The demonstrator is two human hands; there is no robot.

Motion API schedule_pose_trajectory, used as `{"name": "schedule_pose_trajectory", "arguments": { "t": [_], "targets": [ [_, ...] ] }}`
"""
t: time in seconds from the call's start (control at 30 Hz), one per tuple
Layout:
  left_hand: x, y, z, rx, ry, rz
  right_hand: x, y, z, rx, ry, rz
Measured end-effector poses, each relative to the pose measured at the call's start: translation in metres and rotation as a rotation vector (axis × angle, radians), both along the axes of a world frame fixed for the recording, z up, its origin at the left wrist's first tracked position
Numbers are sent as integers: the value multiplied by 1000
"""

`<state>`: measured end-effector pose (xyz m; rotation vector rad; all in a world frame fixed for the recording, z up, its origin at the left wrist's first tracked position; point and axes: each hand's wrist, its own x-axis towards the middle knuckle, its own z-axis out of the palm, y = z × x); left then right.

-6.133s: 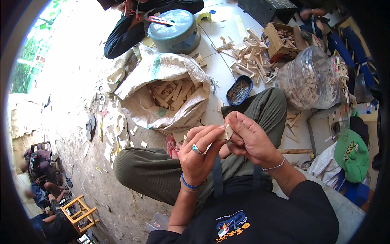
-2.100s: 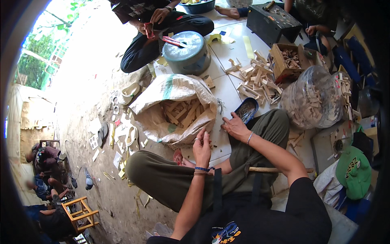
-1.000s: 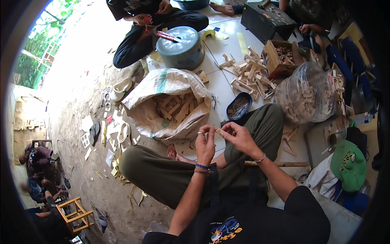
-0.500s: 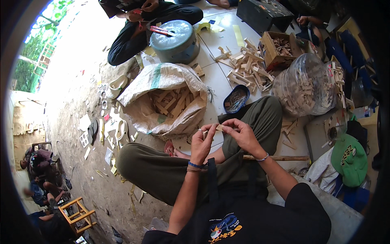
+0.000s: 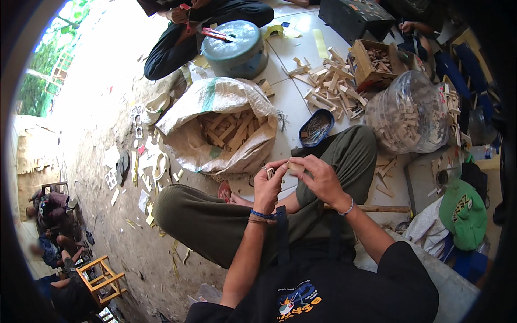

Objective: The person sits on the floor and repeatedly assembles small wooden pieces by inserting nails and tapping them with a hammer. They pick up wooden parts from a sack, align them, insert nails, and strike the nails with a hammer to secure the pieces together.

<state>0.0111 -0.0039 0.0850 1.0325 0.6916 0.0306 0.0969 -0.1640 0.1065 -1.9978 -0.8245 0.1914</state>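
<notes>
Both my hands meet above my lap, their fingertips nearly touching. My left hand (image 5: 267,189) is closed around a small wooden piece (image 5: 270,173), mostly hidden by the fingers. My right hand (image 5: 323,182) pinches a small pale wood block (image 5: 295,167) between thumb and fingers, close to the left fingertips. Just ahead of them lies a white woven sack (image 5: 188,110), its mouth wide and filled with wooden pieces (image 5: 231,129). A blue oval tray (image 5: 316,128) of thin metal pins or wires rests beyond my right knee.
Loose wooden pieces (image 5: 336,86) are heaped on the tiles near a wooden box (image 5: 366,67) and a clear plastic container (image 5: 401,113). A grey-green metal pot (image 5: 237,48) stands beyond the sack. Another person's legs (image 5: 172,51) are beside it. A stick (image 5: 377,209) lies by my right thigh.
My hands have turned slightly, showing more of the pale wood block in the right fingers and of the piece in the left. The view has shifted a little; nothing was put down.
</notes>
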Motion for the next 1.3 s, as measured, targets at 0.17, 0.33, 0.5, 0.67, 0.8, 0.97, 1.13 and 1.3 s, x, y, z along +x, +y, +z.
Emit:
{"name": "schedule_pose_trajectory", "arguments": {
  "t": [0.17,0.33,0.5,0.67,0.8,0.97,1.13,1.3],
  "targets": [
    [2,1,-5,31,-12,-3,5,-1,-14,-14,139,-4],
    [8,15,-16,-194,-64,99,14,-6,-22,351,913,-5],
    [27,-10,-41,551,-239,138,18,-9,-27,299,950,-89],
    [29,-11,-69,707,-131,111,24,-7,-41,301,950,-167],
    [15,-8,-86,748,-155,55,27,-7,-56,248,926,-205],
    [15,-7,-97,810,-217,-31,27,-3,-71,209,897,-220],
    [9,-9,-91,937,-167,-112,26,4,-75,123,910,-218],
    [8,-8,-82,922,-86,-130,18,9,-78,142,878,-163]
  ]
}}
